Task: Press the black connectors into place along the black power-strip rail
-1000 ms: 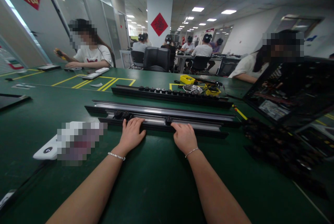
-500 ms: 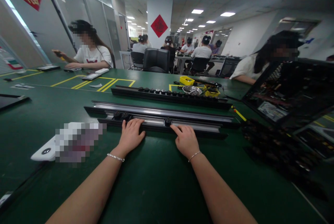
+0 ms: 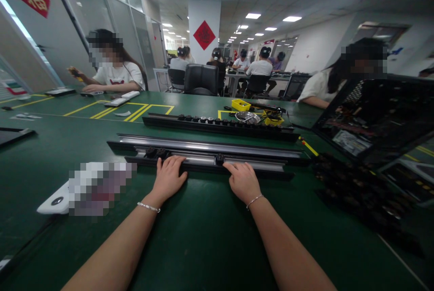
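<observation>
A long black channel rail point(image 3: 200, 160) with a silvery inner strip lies crosswise in front of me. My left hand point(image 3: 169, 177) rests on its near edge, fingers stretched over it and thumb apart. Two small black blocks point(image 3: 156, 152) sit in the channel by those fingertips. Further right, another small black block point(image 3: 219, 159) stands in the same channel. The index finger of my right hand point(image 3: 243, 180) reaches to that block's right side, with the other fingers bent over the rail's edge. Neither hand is wrapped around anything.
Behind lies a second rail point(image 3: 210, 145), then a third rail point(image 3: 220, 124) with several black parts. A phone-like white device point(image 3: 56, 200) is at left, a dark pile of parts point(image 3: 359, 191) at right. Yellow bins point(image 3: 241, 104) and a metal dish point(image 3: 247, 117) stand beyond. Co-workers sit across the table.
The single black block has slid slightly right along the channel, and my right hand has shifted right with it. My left hand keeps its place on the rail. The view has turned slightly.
</observation>
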The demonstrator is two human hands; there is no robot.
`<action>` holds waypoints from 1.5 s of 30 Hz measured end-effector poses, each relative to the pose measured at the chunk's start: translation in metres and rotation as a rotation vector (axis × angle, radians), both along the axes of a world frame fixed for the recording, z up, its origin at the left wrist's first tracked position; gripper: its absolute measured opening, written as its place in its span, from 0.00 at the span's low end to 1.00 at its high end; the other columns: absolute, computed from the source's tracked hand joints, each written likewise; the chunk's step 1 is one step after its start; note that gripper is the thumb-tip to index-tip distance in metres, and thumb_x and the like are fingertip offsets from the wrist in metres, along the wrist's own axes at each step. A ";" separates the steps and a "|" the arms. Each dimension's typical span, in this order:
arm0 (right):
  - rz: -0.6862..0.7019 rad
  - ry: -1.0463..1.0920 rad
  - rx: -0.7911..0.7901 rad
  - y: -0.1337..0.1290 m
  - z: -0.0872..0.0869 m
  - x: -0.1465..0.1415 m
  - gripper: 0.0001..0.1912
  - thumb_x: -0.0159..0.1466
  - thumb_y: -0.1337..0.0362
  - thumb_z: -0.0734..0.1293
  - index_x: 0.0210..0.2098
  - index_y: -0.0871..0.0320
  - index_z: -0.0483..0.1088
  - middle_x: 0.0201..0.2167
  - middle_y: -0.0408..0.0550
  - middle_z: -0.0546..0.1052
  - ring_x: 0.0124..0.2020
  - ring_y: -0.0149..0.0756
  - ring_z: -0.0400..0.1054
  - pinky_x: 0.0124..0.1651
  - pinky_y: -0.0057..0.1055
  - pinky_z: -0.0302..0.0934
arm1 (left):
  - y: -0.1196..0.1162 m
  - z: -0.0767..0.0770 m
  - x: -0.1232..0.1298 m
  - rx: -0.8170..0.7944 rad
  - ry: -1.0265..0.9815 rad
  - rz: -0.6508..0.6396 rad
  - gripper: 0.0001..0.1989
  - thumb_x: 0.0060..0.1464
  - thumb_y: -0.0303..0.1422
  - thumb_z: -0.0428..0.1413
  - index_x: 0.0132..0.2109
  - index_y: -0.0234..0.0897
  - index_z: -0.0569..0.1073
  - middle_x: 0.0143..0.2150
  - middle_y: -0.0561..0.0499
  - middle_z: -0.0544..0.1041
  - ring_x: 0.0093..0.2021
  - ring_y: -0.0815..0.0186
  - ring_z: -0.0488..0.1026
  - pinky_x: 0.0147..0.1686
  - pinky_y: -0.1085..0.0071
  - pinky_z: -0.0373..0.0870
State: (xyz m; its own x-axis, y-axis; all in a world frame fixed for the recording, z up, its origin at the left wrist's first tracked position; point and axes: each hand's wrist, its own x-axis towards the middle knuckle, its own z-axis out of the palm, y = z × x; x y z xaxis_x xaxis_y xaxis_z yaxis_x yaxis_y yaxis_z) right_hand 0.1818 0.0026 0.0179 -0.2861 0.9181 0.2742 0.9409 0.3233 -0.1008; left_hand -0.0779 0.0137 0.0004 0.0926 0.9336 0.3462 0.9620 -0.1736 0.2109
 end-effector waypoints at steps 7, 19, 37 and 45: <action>-0.001 0.001 -0.002 0.001 0.001 0.001 0.25 0.60 0.70 0.56 0.55 0.48 0.65 0.46 0.47 0.74 0.48 0.35 0.63 0.59 0.38 0.43 | -0.001 0.000 0.000 0.013 0.007 -0.005 0.22 0.52 0.35 0.50 0.55 0.42 0.65 0.56 0.46 0.70 0.59 0.56 0.61 0.62 0.44 0.39; -0.001 0.001 -0.013 0.002 0.001 0.007 0.25 0.60 0.71 0.56 0.54 0.48 0.66 0.44 0.47 0.74 0.46 0.35 0.64 0.58 0.37 0.45 | 0.000 -0.001 -0.001 0.004 0.009 0.000 0.22 0.52 0.36 0.50 0.56 0.42 0.65 0.56 0.47 0.70 0.60 0.55 0.60 0.62 0.44 0.40; -0.015 0.011 -0.020 0.002 0.002 0.018 0.23 0.60 0.71 0.56 0.53 0.50 0.67 0.44 0.47 0.75 0.47 0.35 0.64 0.57 0.37 0.46 | 0.000 0.000 -0.001 -0.005 0.010 -0.006 0.21 0.53 0.36 0.49 0.55 0.42 0.65 0.56 0.47 0.69 0.60 0.56 0.60 0.62 0.44 0.40; -0.011 0.050 -0.012 0.002 0.001 0.020 0.22 0.61 0.71 0.55 0.51 0.51 0.68 0.43 0.47 0.75 0.46 0.36 0.64 0.56 0.37 0.46 | 0.000 0.000 0.000 0.000 0.004 -0.007 0.21 0.53 0.35 0.49 0.55 0.42 0.65 0.56 0.47 0.70 0.59 0.56 0.60 0.62 0.44 0.39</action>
State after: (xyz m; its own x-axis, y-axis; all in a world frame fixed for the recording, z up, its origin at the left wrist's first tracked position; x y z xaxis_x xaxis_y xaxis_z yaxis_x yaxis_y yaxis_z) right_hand 0.2022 0.0042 0.0192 -0.2618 0.9247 0.2763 0.9383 0.3109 -0.1515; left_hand -0.0782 0.0132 0.0008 0.1002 0.9331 0.3454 0.9616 -0.1800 0.2073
